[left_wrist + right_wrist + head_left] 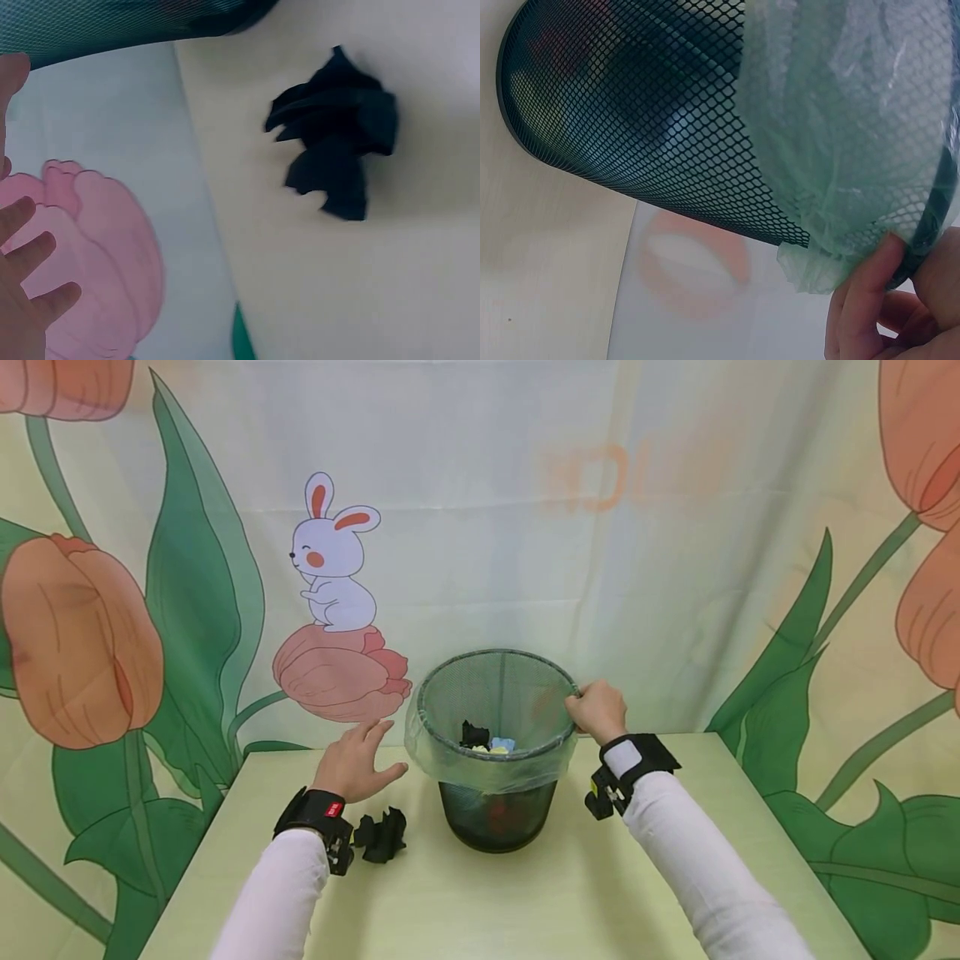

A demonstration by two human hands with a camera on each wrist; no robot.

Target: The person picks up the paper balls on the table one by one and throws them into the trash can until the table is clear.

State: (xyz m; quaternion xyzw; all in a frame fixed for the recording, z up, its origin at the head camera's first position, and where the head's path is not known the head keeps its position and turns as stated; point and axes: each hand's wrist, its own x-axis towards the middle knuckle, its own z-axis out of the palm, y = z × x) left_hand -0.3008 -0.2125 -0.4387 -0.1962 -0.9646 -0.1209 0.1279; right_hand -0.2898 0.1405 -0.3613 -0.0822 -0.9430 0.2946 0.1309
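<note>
A black mesh wastebasket (498, 822) stands upright on the table, lined with a thin green plastic bag (480, 774) folded over its rim. My right hand (600, 712) grips the rim at the right side; in the right wrist view its fingers pinch the rim and bag (840, 127) together. My left hand (354, 764) is held left of the basket with fingers spread and nothing in it. Below that hand lies a crumpled black piece (386, 835), with folded, jagged edges in the left wrist view. Inside the basket are another black crumpled piece (474, 735) and light-blue and yellow bits.
The pale table (540, 910) ends at a fabric backdrop (480, 543) printed with tulips and a rabbit, right behind the basket. A black strap with a small camera (611, 785) sits on the right wrist, and a similar one (318, 827) on the left.
</note>
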